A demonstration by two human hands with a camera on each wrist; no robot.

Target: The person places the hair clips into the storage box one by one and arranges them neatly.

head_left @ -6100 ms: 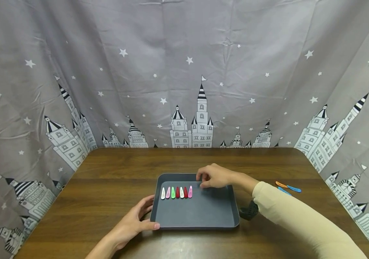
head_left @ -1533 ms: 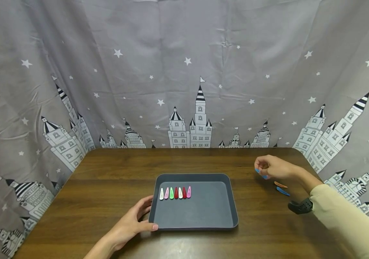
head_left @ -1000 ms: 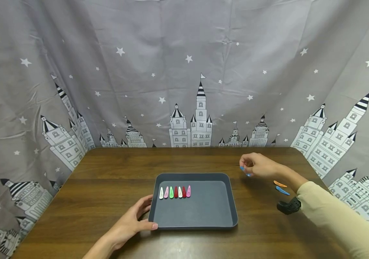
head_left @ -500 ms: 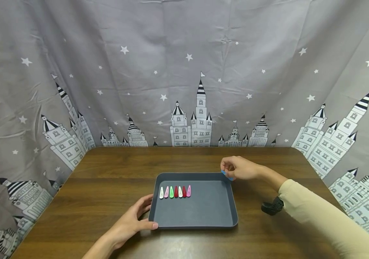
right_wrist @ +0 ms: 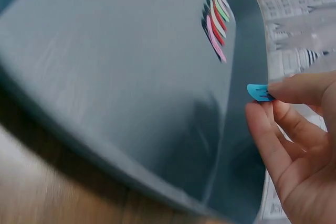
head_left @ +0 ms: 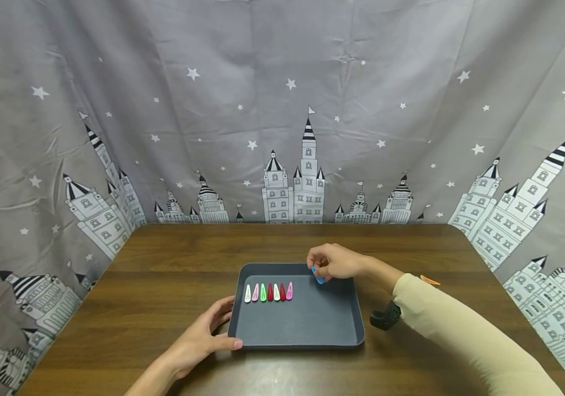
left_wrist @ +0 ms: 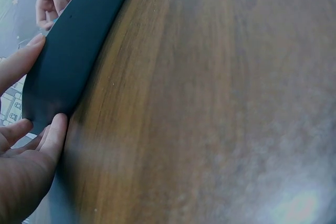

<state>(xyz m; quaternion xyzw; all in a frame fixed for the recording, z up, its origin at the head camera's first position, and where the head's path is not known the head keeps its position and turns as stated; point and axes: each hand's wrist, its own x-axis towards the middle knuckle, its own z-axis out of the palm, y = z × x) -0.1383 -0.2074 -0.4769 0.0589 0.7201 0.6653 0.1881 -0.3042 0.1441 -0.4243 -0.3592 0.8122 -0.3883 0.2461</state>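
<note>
My right hand point(head_left: 338, 260) pinches a blue hair clip point(right_wrist: 258, 92) between thumb and fingers, above the back part of the grey tray point(head_left: 302, 330). A row of several hair clips in white, pink, green and red lies in the tray's left half; a pink hair clip point(head_left: 289, 291) ends the row on the right. My left hand point(head_left: 208, 341) holds the tray's near left corner, thumb at the front rim and fingers along the left outer side. In the left wrist view, fingers point(left_wrist: 55, 135) press against the tray's dark outer wall point(left_wrist: 73, 51).
An orange hair clip point(head_left: 429, 280) lies on the wooden table point(head_left: 173, 264) at the right, partly behind my right sleeve point(head_left: 460, 330). A black wrist device point(head_left: 385, 317) hangs under that forearm. A grey curtain point(head_left: 203, 110) printed with castles hangs behind the table.
My right hand picked up a blue clip at the right of the table and carried it left, now over the tray. The left hand and the row of clips stay put.
</note>
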